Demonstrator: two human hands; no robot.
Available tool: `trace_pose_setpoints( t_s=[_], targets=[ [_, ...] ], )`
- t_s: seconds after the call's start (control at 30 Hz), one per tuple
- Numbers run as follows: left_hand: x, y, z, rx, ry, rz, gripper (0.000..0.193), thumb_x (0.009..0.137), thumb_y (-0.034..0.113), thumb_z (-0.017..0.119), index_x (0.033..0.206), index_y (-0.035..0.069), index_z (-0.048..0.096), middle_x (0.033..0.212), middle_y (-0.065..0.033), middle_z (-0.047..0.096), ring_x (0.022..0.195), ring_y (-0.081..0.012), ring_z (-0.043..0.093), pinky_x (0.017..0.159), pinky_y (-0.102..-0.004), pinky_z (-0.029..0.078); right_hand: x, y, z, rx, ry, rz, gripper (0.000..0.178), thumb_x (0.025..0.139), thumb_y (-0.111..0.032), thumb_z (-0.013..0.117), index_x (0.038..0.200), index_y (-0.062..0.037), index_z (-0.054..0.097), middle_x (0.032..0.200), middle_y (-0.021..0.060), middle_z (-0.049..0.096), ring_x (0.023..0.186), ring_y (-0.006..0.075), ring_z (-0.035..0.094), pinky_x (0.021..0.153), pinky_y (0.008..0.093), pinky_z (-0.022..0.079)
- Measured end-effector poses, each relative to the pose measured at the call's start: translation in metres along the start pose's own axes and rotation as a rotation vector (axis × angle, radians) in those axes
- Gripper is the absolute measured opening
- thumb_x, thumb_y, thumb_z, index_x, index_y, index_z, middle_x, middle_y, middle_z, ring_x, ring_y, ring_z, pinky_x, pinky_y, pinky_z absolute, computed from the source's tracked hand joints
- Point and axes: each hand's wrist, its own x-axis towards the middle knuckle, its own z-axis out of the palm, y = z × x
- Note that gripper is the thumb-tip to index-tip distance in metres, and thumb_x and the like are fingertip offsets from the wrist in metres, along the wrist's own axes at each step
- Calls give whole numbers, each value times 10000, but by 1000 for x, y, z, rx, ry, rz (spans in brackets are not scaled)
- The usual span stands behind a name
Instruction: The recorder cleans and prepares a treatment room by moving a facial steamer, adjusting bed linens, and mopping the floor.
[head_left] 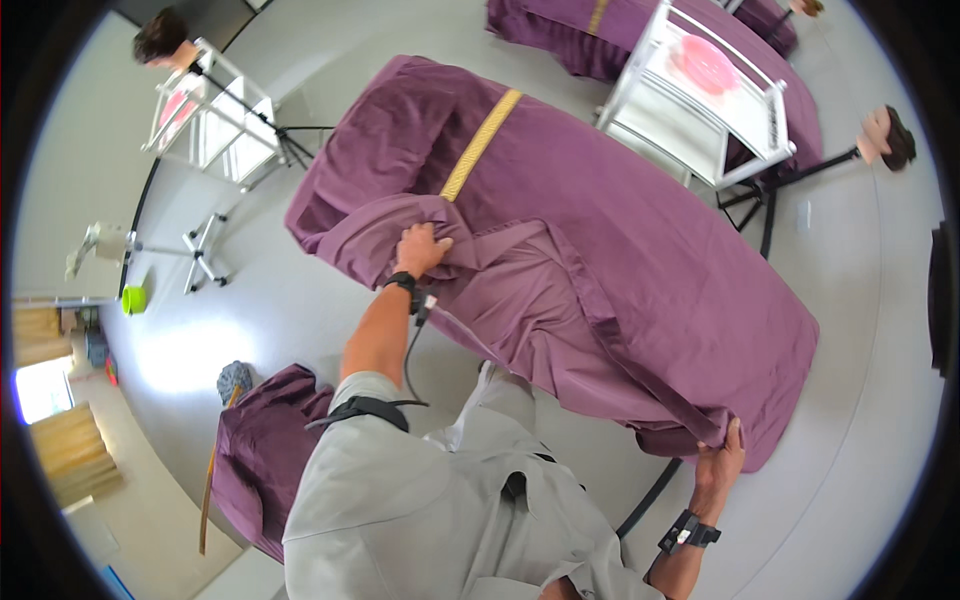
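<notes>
A purple bed cover point(640, 250) lies over a long bed in front of me, with a yellow patterned band point(482, 145) across its far left part. Along the near side the cloth is folded back on itself and wrinkled. My left hand point(422, 250) is closed on the bunched cloth, just short of the yellow band. Down at the near right corner, my right hand point(722, 462) grips the folded edge of the same cover, fingers partly hidden by it. Black straps with small devices circle both wrists.
Beyond the bed stands a white trolley point(690, 95) with a pink basin point(706, 64). Mannequin heads on stands are at the right point(886, 137) and far left point(163, 38), the latter by another trolley point(215, 120). Purple cloth point(262, 450) lies behind me at left.
</notes>
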Motion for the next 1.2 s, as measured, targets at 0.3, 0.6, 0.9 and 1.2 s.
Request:
trace_pose_setpoints(
  t_s=[0.3,0.6,0.9,1.2],
  targets=[
    [-36,114,-57,-169,144,474,440,833,321,702,1146,19,638,1165,-189,642,1077,-338,607,898,-449,492,1,-1,34,-53,137,22,314,965,-266,606,1070,29,628,890,75,654,701,181,647,573,339,567],
    [-238,396,-70,-468,-620,1501,782,690,198,815,1367,38,457,1200,-197,608,1086,-376,586,927,-432,473,-6,5,43,-123,51,44,269,954,-240,574,954,17,654,758,26,592,631,106,537,483,291,467],
    [-272,448,-43,-352,-753,1441,429,815,98,698,1228,34,602,882,-202,678,779,-382,663,665,-397,527,-6,7,-26,4,42,87,429,940,-378,611,845,38,651,653,69,596,541,140,581,477,276,453],
    [-282,478,-61,-118,-1166,1255,159,801,3,687,958,-19,707,779,-138,682,683,-225,664,624,-305,503,68,163,-100,1091,82,359,387,978,-467,535,1034,-89,600,949,53,669,829,191,664,713,346,564]
  ],
)
